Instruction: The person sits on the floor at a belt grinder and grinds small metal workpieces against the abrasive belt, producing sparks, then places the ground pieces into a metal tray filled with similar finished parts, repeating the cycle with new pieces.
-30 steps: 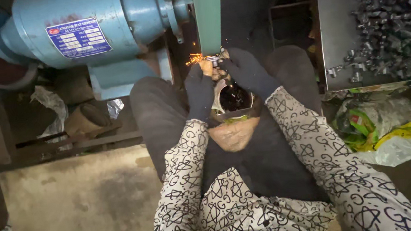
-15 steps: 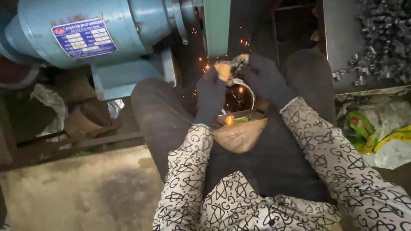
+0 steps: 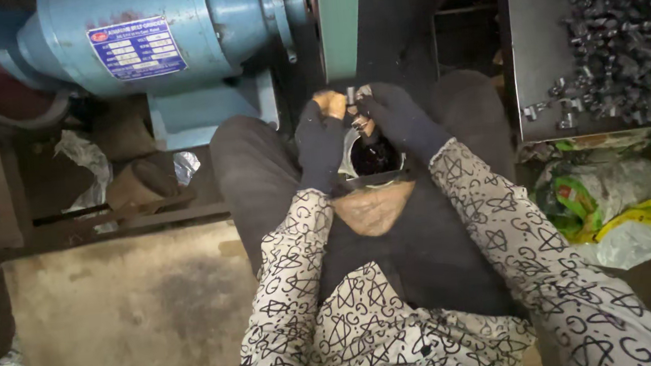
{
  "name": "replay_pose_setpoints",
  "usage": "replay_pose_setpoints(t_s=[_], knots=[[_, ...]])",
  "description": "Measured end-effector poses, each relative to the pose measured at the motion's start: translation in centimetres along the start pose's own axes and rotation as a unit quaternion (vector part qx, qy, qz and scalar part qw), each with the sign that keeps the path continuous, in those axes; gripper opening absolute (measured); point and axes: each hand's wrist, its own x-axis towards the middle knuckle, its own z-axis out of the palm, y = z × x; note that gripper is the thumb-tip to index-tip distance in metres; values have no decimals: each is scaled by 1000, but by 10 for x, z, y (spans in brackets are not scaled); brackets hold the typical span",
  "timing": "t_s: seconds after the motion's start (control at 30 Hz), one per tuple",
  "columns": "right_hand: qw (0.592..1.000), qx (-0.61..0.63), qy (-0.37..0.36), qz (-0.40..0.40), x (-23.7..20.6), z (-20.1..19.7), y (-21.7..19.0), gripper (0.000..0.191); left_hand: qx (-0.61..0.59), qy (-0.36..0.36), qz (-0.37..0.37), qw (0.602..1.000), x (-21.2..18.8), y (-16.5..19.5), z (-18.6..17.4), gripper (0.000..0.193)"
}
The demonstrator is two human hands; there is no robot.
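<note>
Both gloved hands, left hand (image 3: 321,141) and right hand (image 3: 398,119), have fingers clamped on a small silvery metal part (image 3: 351,96), held just below the green grinder guard (image 3: 340,23). Looks like mid-grind (no sparks showing); next it probably needs steady pressure upward.

Grinder motor (image 3: 152,42) far left; tray of metal parts (image 3: 616,36) far right; both hands (image 3: 363,122) between them, over a bowl (image 3: 374,160) on the lap

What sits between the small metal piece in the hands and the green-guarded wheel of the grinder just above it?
Nothing visible. The left hand and right hand pinch the small metal piece just under the green guard, with only a dark gap between. The metal bowl sits below, on the lap, out of that path.
</note>
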Motion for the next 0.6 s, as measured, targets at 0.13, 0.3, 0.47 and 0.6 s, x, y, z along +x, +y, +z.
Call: replay_pose_setpoints(t_s=[0.13,0.3,0.47,0.6], knots=[[990,-60,44,-122,11,0,3,22,96,3,0,995,5,-9,3,30],[989,-55,29,-136,6,-11,11,23,133,-54,69,987,5,-12,0,24],[994,32,61,-80,10,-11,10,20,76,-37,-15,996,4,-10,16,17],[990,-46,-46,-126,-15,-44,-13,15,-205,-185,-44,960,1,-5,17,15]])
